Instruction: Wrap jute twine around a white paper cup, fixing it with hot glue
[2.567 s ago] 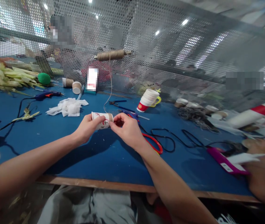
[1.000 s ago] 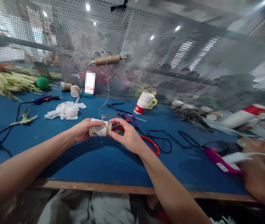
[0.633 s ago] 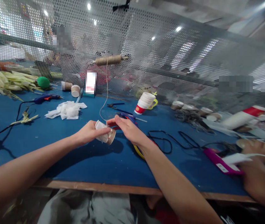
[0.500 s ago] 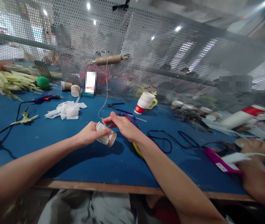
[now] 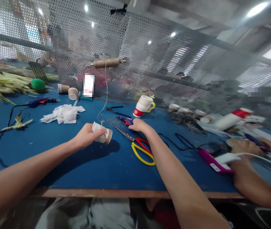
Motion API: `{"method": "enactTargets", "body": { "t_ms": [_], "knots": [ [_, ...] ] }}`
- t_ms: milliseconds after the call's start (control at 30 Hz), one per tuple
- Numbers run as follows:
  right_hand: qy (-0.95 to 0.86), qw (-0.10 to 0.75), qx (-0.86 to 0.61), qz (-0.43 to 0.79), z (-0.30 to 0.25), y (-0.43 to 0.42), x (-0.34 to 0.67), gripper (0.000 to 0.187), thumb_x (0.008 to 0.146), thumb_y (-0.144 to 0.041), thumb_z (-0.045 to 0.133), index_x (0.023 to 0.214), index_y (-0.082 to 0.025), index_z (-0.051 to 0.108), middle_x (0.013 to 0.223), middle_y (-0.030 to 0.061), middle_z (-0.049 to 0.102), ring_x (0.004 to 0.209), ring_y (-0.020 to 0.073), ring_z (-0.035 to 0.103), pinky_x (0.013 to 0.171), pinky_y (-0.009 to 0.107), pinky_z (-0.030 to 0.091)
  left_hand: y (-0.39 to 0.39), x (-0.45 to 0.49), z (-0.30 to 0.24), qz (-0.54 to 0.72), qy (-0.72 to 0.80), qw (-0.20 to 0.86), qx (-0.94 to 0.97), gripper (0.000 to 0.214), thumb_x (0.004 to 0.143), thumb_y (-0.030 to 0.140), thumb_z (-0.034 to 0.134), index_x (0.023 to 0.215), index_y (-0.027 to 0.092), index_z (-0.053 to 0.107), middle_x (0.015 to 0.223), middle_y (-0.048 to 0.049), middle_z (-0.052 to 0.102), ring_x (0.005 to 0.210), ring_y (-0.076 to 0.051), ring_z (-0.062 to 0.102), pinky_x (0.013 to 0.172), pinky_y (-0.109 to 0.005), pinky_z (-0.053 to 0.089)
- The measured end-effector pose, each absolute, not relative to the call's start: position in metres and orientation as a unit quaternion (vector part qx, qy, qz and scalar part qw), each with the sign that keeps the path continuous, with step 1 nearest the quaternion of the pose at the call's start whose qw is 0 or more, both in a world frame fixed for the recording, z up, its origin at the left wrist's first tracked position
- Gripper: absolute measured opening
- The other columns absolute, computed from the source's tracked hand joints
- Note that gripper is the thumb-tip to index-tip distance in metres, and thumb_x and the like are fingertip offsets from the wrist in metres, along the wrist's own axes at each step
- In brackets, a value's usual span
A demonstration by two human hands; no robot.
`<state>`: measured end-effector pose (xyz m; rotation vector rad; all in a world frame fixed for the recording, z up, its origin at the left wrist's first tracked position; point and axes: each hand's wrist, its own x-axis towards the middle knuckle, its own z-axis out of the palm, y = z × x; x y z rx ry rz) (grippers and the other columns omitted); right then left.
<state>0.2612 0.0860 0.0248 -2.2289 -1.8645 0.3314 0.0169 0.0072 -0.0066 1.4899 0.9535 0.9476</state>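
Note:
My left hand [image 5: 87, 135] is closed round a small white paper cup [image 5: 99, 135] lying on its side, its brown end pointing right. Twine [image 5: 106, 95] runs from a spool [image 5: 107, 63] on the mesh down to the cup's side. My right hand [image 5: 139, 125] has its fingers on a blue glue gun [image 5: 126, 120] with a red trigger; the handle is mostly hidden inside the hand. Below that hand lies a pair of scissors [image 5: 143, 154] with yellow and red handles, its blades pointing toward the cup, partly covered by my forearm.
Stacked white cups [image 5: 143, 106], pliers [image 5: 114, 108] and white fabric strips [image 5: 63, 114] lie beyond my hands. Another glue gun [image 5: 42, 101] is at left. A purple power strip [image 5: 214, 161] and a co-worker's hand [image 5: 244, 147] are at right. Perforated mesh [image 5: 130, 47] stands behind.
My right hand has left the twine and cup, moved right and taken hold of the glue gun. The scissors have come into fuller view. My left hand still holds the cup.

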Motion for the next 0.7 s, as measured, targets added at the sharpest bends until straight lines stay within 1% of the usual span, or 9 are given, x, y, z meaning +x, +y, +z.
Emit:
{"method": "enactTargets", "body": {
  "t_ms": [133, 200, 300, 367, 433, 500, 567, 633, 700],
  "knots": [
    [-0.609, 0.139, -0.77, 0.129, 0.009, 0.089, 0.26, 0.007, 0.061, -0.012, 0.064, 0.067, -0.013, 0.06, 0.06, 0.0079, 0.061, 0.07, 0.0217, 0.06, 0.06, 0.029, 0.044, 0.012, 0.016, -0.015, 0.38, 0.428, 0.474, 0.669, 0.032, 0.069, 0.04, 0.058, 0.064, 0.009, 0.065, 0.058, -0.0031, 0.063, 0.054, -0.014, 0.054, 0.051, -0.021, 0.04],
    [-0.602, 0.17, -0.766, 0.149, 0.009, 0.085, 0.259, 0.006, 0.064, -0.011, 0.06, 0.07, -0.012, 0.059, 0.059, 0.0078, 0.06, 0.064, 0.0201, 0.06, 0.057, 0.029, 0.044, 0.014, 0.016, -0.019, 0.373, 0.441, 0.454, 0.678, 0.031, 0.068, 0.039, 0.058, 0.063, 0.009, 0.065, 0.057, -0.0029, 0.062, 0.055, -0.015, 0.055, 0.051, -0.022, 0.041],
    [-0.606, 0.232, -0.737, 0.189, 0.02, 0.07, 0.257, 0.013, 0.068, -0.012, 0.057, 0.081, -0.011, 0.056, 0.063, 0.0059, 0.06, 0.055, 0.0143, 0.057, 0.051, 0.026, 0.045, 0.017, 0.016, -0.022, 0.367, 0.453, 0.451, 0.676, 0.031, 0.067, 0.039, 0.057, 0.063, 0.009, 0.064, 0.059, -0.0024, 0.062, 0.056, -0.014, 0.055, 0.052, -0.022, 0.041],
    [-0.617, 0.277, -0.703, 0.22, 0.031, 0.054, 0.255, 0.018, 0.07, -0.015, 0.057, 0.087, -0.014, 0.053, 0.071, 0.0045, 0.062, 0.056, 0.0109, 0.057, 0.052, 0.023, 0.046, 0.019, 0.016, -0.022, 0.365, 0.464, 0.463, 0.661, 0.031, 0.067, 0.04, 0.057, 0.065, 0.009, 0.064, 0.059, -0.0024, 0.062, 0.056, -0.014, 0.055, 0.053, -0.022, 0.041],
    [-0.619, 0.334, -0.642, 0.306, 0.041, 0.037, 0.251, 0.013, 0.07, -0.022, 0.059, 0.078, -0.014, 0.053, 0.066, 0.0042, 0.06, 0.055, 0.0107, 0.056, 0.051, 0.023, 0.047, 0.02, 0.016, -0.022, 0.368, 0.479, 0.478, 0.638, 0.032, 0.066, 0.041, 0.057, 0.066, 0.009, 0.063, 0.059, -0.0027, 0.062, 0.054, -0.013, 0.055, 0.053, -0.022, 0.041],
    [-0.615, 0.371, -0.586, 0.375, 0.047, 0.02, 0.246, 0.015, 0.067, -0.025, 0.063, 0.073, -0.014, 0.054, 0.06, 0.002, 0.058, 0.05, 0.0094, 0.053, 0.048, 0.022, 0.045, 0.022, 0.016, -0.022, 0.371, 0.489, 0.493, 0.617, 0.033, 0.065, 0.042, 0.058, 0.065, 0.009, 0.062, 0.057, -0.0029, 0.061, 0.052, -0.013, 0.054, 0.052, -0.023, 0.041],
    [-0.622, 0.375, -0.552, 0.411, 0.049, 0.006, 0.241, 0.018, 0.067, -0.028, 0.063, 0.075, -0.013, 0.056, 0.058, 0.0012, 0.058, 0.047, 0.0086, 0.052, 0.046, 0.021, 0.043, 0.023, 0.015, -0.021, 0.377, 0.49, 0.501, 0.605, 0.033, 0.064, 0.042, 0.059, 0.065, 0.009, 0.061, 0.056, -0.0033, 0.061, 0.051, -0.014, 0.054, 0.05, -0.023, 0.04],
    [-0.642, 0.346, -0.538, 0.424, 0.048, -0.005, 0.236, 0.021, 0.069, -0.03, 0.062, 0.079, -0.013, 0.058, 0.055, 0.0008, 0.058, 0.044, 0.008, 0.05, 0.043, 0.02, 0.041, 0.025, 0.014, -0.019, 0.386, 0.489, 0.5, 0.602, 0.032, 0.064, 0.042, 0.06, 0.065, 0.01, 0.061, 0.055, -0.0035, 0.061, 0.051, -0.014, 0.054, 0.049, -0.023, 0.039],
    [-0.666, 0.308, -0.54, 0.413, 0.049, -0.014, 0.231, 0.021, 0.07, -0.032, 0.06, 0.075, -0.012, 0.059, 0.05, -0.0005, 0.055, 0.04, 0.007, 0.047, 0.039, 0.019, 0.038, 0.027, 0.011, -0.018, 0.394, 0.487, 0.494, 0.603, 0.032, 0.064, 0.042, 0.06, 0.064, 0.01, 0.061, 0.055, -0.0034, 0.06, 0.051, -0.014, 0.054, 0.048, -0.023, 0.038]
  ]
}}
